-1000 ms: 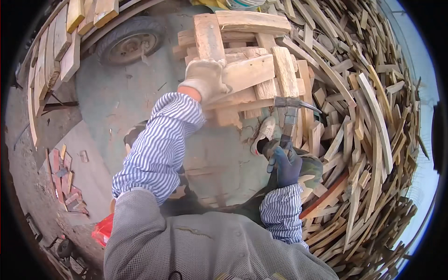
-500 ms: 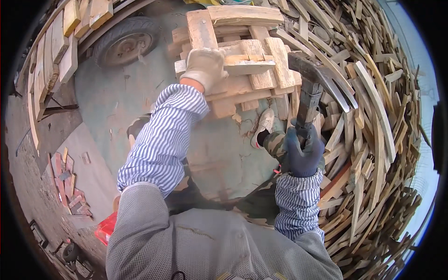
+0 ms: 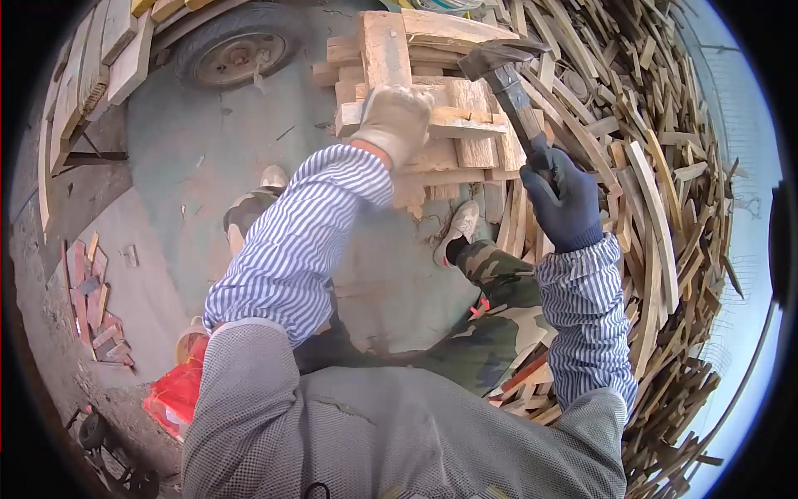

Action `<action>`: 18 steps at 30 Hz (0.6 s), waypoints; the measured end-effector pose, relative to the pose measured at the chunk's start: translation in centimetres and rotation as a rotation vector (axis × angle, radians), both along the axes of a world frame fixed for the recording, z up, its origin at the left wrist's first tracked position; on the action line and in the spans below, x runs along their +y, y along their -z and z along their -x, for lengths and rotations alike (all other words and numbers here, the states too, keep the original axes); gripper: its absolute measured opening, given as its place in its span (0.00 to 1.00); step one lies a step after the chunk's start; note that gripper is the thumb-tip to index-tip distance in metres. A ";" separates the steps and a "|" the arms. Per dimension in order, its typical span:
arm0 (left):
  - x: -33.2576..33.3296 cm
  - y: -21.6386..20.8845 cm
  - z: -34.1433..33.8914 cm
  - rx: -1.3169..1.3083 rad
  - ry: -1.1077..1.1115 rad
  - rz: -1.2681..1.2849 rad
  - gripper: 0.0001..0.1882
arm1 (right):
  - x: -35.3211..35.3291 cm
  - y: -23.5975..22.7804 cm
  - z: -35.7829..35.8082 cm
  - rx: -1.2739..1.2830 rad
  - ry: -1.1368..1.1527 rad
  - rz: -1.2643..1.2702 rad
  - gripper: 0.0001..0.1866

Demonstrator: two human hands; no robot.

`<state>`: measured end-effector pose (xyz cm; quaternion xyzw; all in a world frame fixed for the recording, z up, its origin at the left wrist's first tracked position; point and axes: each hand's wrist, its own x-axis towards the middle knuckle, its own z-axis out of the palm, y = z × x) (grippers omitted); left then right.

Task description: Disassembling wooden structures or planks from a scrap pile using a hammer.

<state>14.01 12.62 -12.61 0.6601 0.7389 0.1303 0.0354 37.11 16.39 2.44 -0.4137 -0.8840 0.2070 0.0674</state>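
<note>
My left hand (image 3: 395,123), in a pale work glove, is closed around one end of a short wooden strip (image 3: 470,124). This strip lies across the top of a stack of wooden pieces (image 3: 475,152) in front of me. Just beyond the glove a thick upright-looking board (image 3: 385,50) points away. My right hand (image 3: 567,202), in a dark blue glove, grips a claw hammer (image 3: 517,101) by the lower handle. The hammer's metal head is raised over the right far side of the stack, apart from the strip.
A large heap of loose wood sticks (image 3: 657,208) fills the right side. A wheel (image 3: 238,56) and stacked planks (image 3: 93,71) are at the far left. Reddish wood scraps (image 3: 98,308) lie on the left floor, near a red plastic bag (image 3: 176,395). My shoe (image 3: 462,223) is beside the stack.
The hammer has swung up and away, its head now farther left and higher in view. My right hand has risen with it. My left hand keeps its place on the strip.
</note>
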 end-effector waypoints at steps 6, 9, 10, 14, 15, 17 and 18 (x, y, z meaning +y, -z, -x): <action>-0.2 0.8 0.0 0.013 -0.018 -0.062 0.19 | 0.4 -1.2 0.9 -0.077 -0.141 0.023 0.14; -0.2 0.6 0.0 0.020 -0.005 -0.092 0.18 | 2.4 0.0 1.5 -0.521 -0.184 -0.142 0.16; -0.2 0.5 0.0 -0.012 -0.006 -0.051 0.17 | 2.7 -0.2 1.4 -0.534 -0.163 -0.148 0.16; -0.1 0.4 -0.3 -0.057 -0.002 0.026 0.15 | 1.5 -3.1 0.0 -0.250 -0.042 -0.009 0.15; 0.0 0.4 -0.3 -0.042 -0.025 -0.048 0.15 | 1.4 -3.9 0.0 0.020 0.020 0.189 0.14; -0.1 0.7 -0.4 -0.034 -0.019 -0.045 0.14 | 0.3 -4.3 0.1 0.136 0.160 0.307 0.11; -0.2 0.7 -0.5 -0.006 -0.015 -0.050 0.15 | 0.0 -3.9 0.4 0.199 0.215 0.363 0.11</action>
